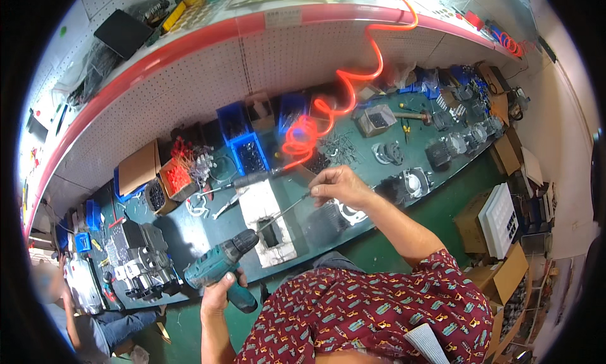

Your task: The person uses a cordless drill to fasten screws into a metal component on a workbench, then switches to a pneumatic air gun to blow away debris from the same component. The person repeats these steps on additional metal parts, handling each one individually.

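My left hand (218, 294) grips the handle of a teal and black cordless drill (214, 262), its chuck pointing up and to the right. A long thin driver bit (284, 213) runs from the chuck toward my right hand (342, 186). There my right thumb and fingers are pinched together at the bit's far tip; a small dark piece shows between them, too small to name. Under the bit lies a white foam block (259, 203) with a rectangular hole. Just right of the foam are grey finned metal housings (328, 220), partly below my right forearm.
A red coiled air hose (344, 80) hangs over the bench to a dark air tool (255, 178). Blue bins (249, 154) of dark screws stand behind. At left sits a metal motor assembly (142, 256); another person (95, 329) is beyond it. Cardboard boxes (476, 222) stand at right.
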Motion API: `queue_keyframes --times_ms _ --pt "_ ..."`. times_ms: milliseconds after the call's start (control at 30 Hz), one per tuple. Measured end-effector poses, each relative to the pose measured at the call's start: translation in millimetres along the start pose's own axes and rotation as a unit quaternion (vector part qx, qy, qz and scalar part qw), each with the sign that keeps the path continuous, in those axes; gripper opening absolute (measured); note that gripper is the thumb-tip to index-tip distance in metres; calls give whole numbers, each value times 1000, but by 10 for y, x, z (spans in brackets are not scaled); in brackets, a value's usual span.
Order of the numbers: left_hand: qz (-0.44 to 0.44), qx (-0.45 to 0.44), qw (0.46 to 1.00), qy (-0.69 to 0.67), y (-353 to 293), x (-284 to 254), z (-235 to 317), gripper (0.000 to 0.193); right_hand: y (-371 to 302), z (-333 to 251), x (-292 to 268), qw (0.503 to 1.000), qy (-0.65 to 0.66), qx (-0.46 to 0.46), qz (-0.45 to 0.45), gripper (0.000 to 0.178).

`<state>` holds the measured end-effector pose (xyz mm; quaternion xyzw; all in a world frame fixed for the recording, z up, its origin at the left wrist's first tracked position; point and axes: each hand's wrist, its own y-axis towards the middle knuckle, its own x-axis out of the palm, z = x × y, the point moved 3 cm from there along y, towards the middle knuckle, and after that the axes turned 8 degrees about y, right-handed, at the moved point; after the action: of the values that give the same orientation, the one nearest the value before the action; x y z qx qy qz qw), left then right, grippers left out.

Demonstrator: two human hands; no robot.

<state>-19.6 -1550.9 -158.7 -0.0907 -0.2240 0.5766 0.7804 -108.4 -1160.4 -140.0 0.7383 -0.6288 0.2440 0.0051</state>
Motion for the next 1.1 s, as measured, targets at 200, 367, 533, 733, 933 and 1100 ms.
queue_keyframes --times_ms 200,367,533,733,933,1100 --pt "25 -8 999 19 48 30 -24 50 -17 -90 -9 1000 -14 -2 1 18" --pt "-3 -35 999 34 86 45 -3 53 -43 -157 -53 1000 -21 -18 -5 18" --pt "-27 -30 999 6 126 18 -53 49 -26 1 -149 1000 -2 13 -2 16" --pt "-32 -19 999 17 164 68 -24 35 -41 31 -170 999 26 23 -4 17" --pt "-13 -10 1000 18 152 130 29 33 -48 6 -170 999 20 47 -4 19" --pt "-16 -12 1000 14 191 144 -8 30 -23 23 -206 996 38 74 -12 15"
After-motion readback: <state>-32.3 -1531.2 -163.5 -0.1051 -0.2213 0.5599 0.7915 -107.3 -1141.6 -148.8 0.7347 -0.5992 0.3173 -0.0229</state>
